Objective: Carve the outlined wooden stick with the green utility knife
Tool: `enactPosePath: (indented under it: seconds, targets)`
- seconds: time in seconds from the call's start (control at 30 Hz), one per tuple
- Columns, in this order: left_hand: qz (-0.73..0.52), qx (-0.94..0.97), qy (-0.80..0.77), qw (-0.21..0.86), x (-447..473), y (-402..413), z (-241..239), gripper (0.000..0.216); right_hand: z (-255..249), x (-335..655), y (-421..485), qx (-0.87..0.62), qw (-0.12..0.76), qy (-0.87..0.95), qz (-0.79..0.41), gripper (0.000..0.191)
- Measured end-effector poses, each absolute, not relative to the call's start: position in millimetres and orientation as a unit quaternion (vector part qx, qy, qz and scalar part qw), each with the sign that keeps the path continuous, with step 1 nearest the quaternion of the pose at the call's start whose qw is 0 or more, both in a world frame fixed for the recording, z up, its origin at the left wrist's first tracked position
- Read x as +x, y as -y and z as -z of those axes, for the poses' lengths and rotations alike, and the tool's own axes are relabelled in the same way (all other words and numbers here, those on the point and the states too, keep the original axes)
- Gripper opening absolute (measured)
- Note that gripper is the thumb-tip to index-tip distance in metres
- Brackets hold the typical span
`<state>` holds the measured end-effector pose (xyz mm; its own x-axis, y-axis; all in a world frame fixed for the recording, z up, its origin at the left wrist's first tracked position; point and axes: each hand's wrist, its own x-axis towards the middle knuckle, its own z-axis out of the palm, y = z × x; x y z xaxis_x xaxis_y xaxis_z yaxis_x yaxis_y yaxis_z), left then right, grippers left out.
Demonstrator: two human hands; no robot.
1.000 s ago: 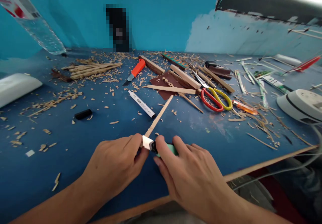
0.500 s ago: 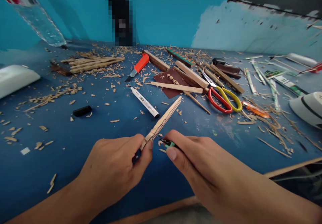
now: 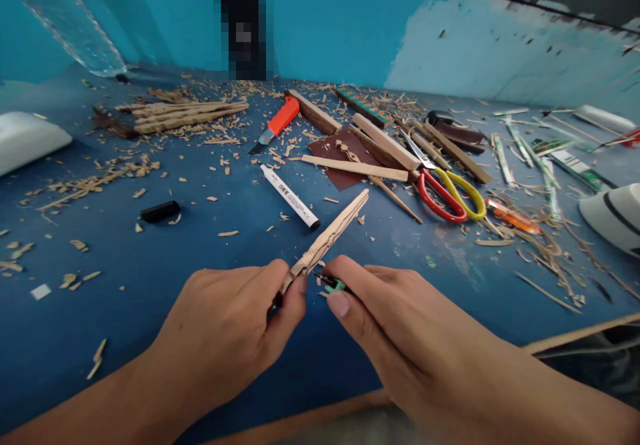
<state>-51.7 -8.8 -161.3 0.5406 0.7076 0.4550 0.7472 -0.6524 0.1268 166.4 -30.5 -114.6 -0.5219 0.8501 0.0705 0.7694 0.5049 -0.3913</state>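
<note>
My left hand is closed round the near end of a thin carved wooden stick, which points up and to the right over the blue table. My right hand grips a small knife with a green handle; only its tip and a bit of handle show past my thumb, right beside the stick's near end. A white marker pen lies just beyond the stick.
Wood shavings are scattered over the table. An orange-handled knife, red-and-yellow scissors, brown sandpaper, wooden strips and a bundle of sticks lie further back. A black cap sits left; a plastic bottle far left.
A second ago the knife's blade lay across the stick's near end; it has since come off and the stick has turned, showing a wavy carved face. The view has tilted slightly down.
</note>
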Motion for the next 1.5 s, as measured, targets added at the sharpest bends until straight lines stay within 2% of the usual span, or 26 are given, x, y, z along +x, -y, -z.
enactPosePath:
  seconds: [0.23, 0.33, 0.47, 0.63, 0.8, 0.93, 1.07, 1.33, 1.5]
  targets:
    - [0.235, -0.881, 0.407, 0.047, -50.4, 7.5, 158.9, 0.04, 114.0, 164.4, 29.1, -0.473, 0.091, 0.833, -0.273, 0.025]
    - [0.237, -0.883, 0.403, 0.046, -50.2, 6.9, 158.6, 0.039, 116.2, 163.0, 28.4, -0.478, 0.077, 0.829, -0.28, 0.022]
    - [0.225, -0.886, 0.401, 0.057, -51.6, 7.4, 159.5, 0.038, 119.3, 157.0, 28.5, -0.483, 0.065, 0.841, -0.235, 0.021]
    - [0.237, -0.884, 0.396, 0.075, -53.2, 9.6, 160.6, 0.039, 126.9, 145.1, 34.6, -0.506, 0.082, 0.853, -0.094, 0.017]
    - [0.236, -0.88, 0.408, 0.066, -53.0, 10.3, 159.9, 0.038, 138.7, 135.5, 42.6, -0.526, 0.073, 0.847, 0.028, 0.003]
    - [0.237, -0.876, 0.415, 0.061, -53.6, 10.5, 159.5, 0.037, 144.3, 129.1, 46.7, -0.55, 0.028, 0.827, 0.113, 0.019]
    - [0.247, -0.866, 0.433, 0.048, -53.0, 11.2, 160.1, 0.033, 145.5, 124.6, 49.9, -0.57, 0.003, 0.811, 0.131, 0.027]
    - [0.271, -0.852, 0.447, 0.035, -49.6, 14.3, 160.6, 0.026, 141.1, 116.0, 61.0, -0.603, -0.043, 0.788, 0.116, 0.029]
    - [0.282, -0.868, 0.402, 0.077, -48.4, 16.3, 158.3, 0.03, 142.5, 113.7, 65.3, -0.635, -0.015, 0.765, 0.104, 0.028]
